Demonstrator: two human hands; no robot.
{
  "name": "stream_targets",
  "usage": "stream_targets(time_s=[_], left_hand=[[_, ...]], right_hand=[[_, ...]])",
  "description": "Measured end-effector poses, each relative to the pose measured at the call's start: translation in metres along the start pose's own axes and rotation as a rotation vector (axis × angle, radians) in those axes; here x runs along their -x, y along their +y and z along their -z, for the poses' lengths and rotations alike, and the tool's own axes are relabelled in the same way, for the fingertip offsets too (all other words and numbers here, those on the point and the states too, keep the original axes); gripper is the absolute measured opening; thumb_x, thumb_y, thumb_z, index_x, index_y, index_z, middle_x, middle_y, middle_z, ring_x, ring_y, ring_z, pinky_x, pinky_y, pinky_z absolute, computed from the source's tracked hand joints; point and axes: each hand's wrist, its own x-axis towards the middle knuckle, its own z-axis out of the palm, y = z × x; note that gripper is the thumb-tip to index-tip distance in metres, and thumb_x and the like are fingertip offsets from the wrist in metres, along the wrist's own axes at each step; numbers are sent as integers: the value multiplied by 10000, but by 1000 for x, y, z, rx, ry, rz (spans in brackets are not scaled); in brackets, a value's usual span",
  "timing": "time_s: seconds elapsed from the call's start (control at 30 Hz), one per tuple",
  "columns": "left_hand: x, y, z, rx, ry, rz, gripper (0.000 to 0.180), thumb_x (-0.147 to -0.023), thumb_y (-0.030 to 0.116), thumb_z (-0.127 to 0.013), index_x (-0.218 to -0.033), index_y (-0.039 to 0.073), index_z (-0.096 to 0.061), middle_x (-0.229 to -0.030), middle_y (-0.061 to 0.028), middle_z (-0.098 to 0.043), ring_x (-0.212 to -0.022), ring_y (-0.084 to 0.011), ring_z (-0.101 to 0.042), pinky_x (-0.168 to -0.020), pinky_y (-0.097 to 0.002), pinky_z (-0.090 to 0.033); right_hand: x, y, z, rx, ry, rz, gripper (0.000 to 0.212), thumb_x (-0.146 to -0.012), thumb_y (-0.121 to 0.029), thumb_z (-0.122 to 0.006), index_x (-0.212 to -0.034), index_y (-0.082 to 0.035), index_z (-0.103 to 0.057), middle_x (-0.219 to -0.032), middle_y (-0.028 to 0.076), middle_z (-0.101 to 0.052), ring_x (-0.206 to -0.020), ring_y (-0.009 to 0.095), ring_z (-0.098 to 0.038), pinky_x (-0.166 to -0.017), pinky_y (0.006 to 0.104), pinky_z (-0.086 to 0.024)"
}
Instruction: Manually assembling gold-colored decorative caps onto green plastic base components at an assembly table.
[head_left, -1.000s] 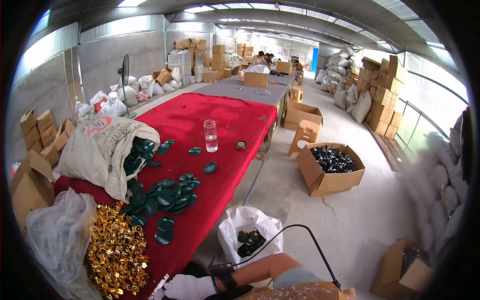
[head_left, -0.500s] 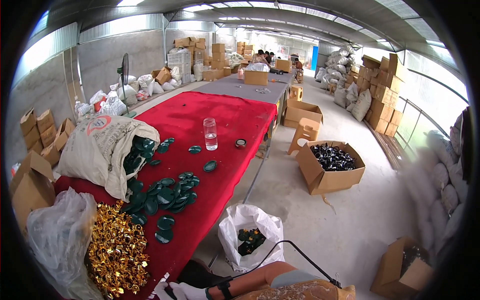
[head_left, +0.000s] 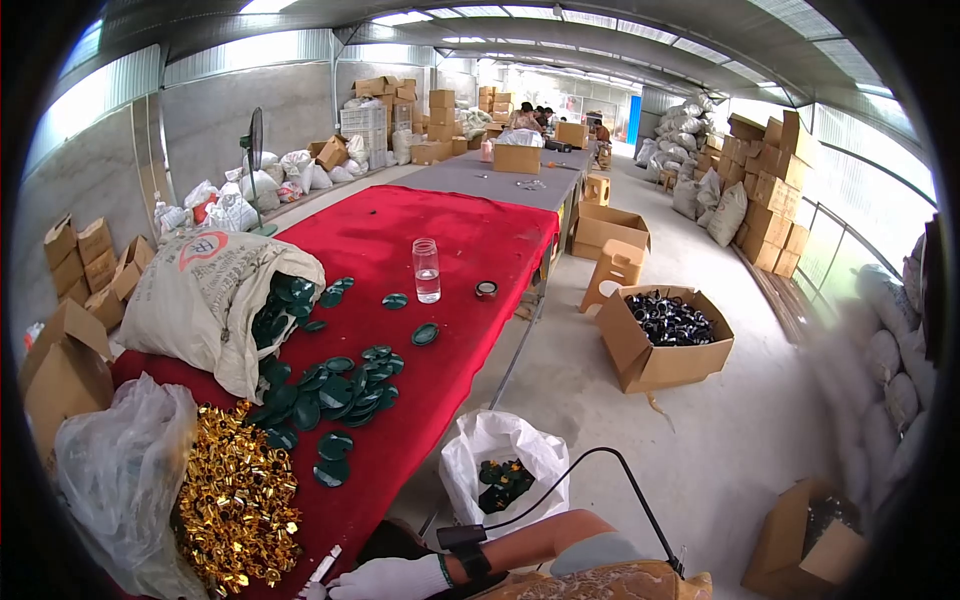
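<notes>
My right hand (head_left: pixel 392 578), in a white glove, reaches in at the lower edge. Its fingers look bunched together by the table's near edge; whatever they hold, if anything, is cut off by the frame. A black strap with a small box circles the wrist. Beside the fingertips lies a narrow white strip (head_left: pixel 324 566) I cannot identify. My left hand is not seen. Nearest on the table is a heap of shiny gold-coloured metal-looking pieces (head_left: pixel 238 500). Beyond it, dark green oval discs (head_left: pixel 335 390) spill from a tilted woven sack (head_left: pixel 200 300).
A red cloth (head_left: pixel 450 235) covers the table, bearing a clear bottle (head_left: pixel 427 273) and a small round tin (head_left: pixel 486 289). A white bag (head_left: pixel 460 470) with green and gold pieces stands on the floor right of it. Further right are a box of black parts (head_left: pixel 665 355) and a stool (head_left: pixel 612 272).
My right hand and forearm have risen a little into view, showing more of the glove and wrist strap. The whole view has shifted slightly. Table items look unchanged.
</notes>
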Motion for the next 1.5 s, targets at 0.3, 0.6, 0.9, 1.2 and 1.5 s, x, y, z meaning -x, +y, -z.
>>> stream_targets(time_s=[0.3,0.6,0.9,1.2,1.5], left_hand=[[18,-14,-7,-226,-25,-59,377,-1089,429,-528,-1244,103,-635,-1031,-7,-677,-839,-129,-621,-626,-254,-493],[13,-33,-13,-311,111,-122,319,-1063,441,-564,-1164,157,-669,-967,31,-681,-800,-96,-603,-617,-250,-486],[9,-21,5,118,-80,217,373,-1045,463,-598,-1138,114,-692,-1037,-17,-746,-820,-169,-696,-621,-336,-576],[-6,-45,22,-176,148,-78,308,-1046,385,-618,-1149,99,-662,-1073,-88,-719,-955,-183,-684,-823,-361,-569],[-9,-54,6,-1418,284,-912,313,-1066,320,-589,-1198,36,-595,-1098,-119,-663,-951,-218,-630,-825,-367,-513]], right_hand=[[17,-16,-9,118,-8,-87,181,-909,-208,-712,-1051,-106,-664,-859,128,-721,-669,349,-695,-541,423,-536],[23,-22,-15,-71,-47,-298,212,-892,-279,-706,-930,-75,-663,-711,177,-670,-690,389,-701,-595,495,-540],[15,-14,3,343,-107,133,131,-902,-258,-605,-944,-135,-588,-764,48,-554,-598,236,-627,-515,393,-472],[23,-6,-44,89,71,-167,219,-938,-213,-596,-749,-104,-617,-636,65,-626,-525,249,-631,-470,365,-464],[26,-9,-30,-735,54,-843,236,-978,-249,-555,-842,-89,-662,-633,49,-585,-464,223,-588,-442,387,-489]])
